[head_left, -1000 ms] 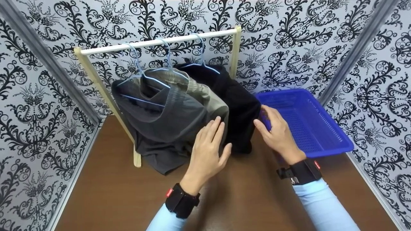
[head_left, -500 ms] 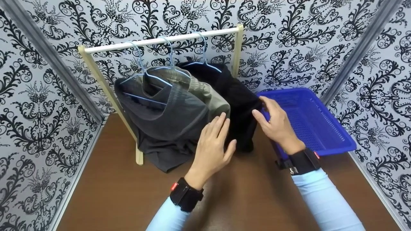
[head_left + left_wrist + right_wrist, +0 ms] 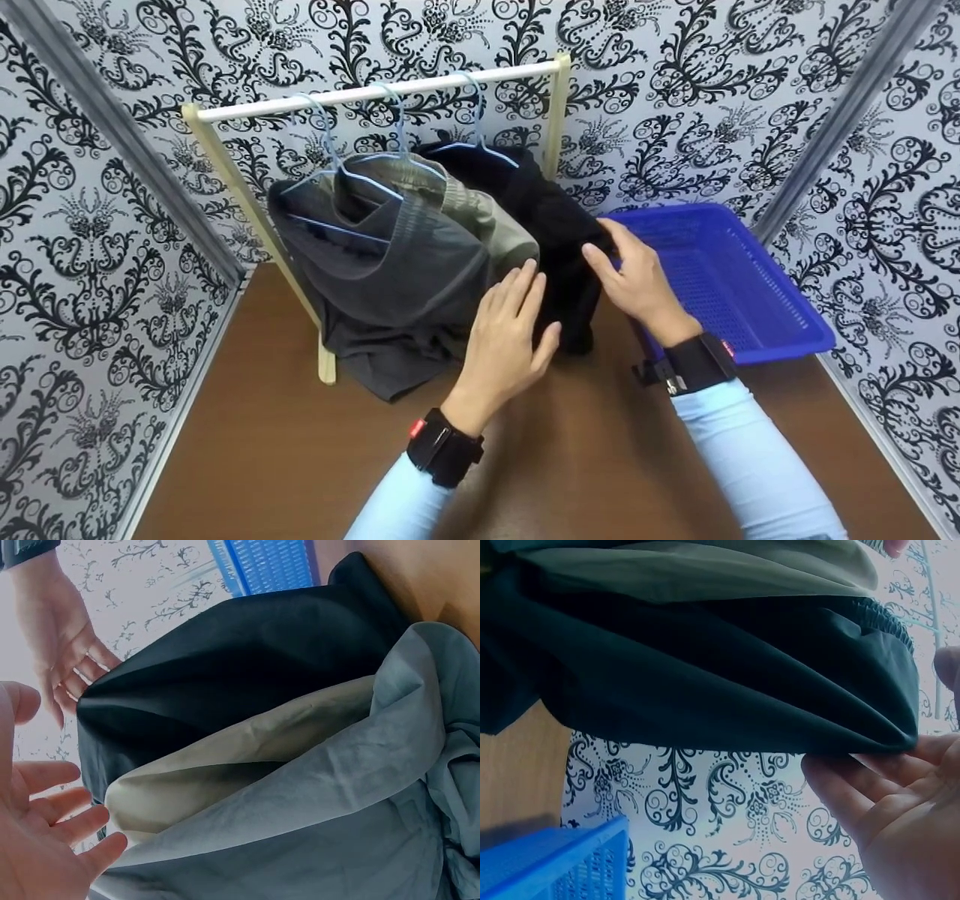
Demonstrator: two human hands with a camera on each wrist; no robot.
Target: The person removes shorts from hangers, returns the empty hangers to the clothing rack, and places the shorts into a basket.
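Three garments with gathered elastic waists hang on light blue wire hangers: dark grey (image 3: 427, 277) at the left, beige (image 3: 499, 225) in the middle, black (image 3: 562, 221) at the right. My right hand (image 3: 637, 281) is at the black garment's right edge; in the right wrist view its extended fingers (image 3: 840, 784) touch the cloth from outside, with the thumb apart. My left hand (image 3: 506, 337) is in front of the beige and grey garments, fingers extended. In the left wrist view that hand (image 3: 45, 817) appears beside the beige edge; whether it touches the cloth I cannot tell.
The hangers hook over the white bar (image 3: 352, 96) of a small wooden-sided rack (image 3: 240, 180). A blue perforated basket (image 3: 750, 300) stands to the right, behind my right hand. Patterned walls (image 3: 712, 97) enclose the brown table (image 3: 285, 450).
Both hands have shifted slightly farther up along the garments, the left one also a little to the right. The view has moved slightly. The garments hang much as before.
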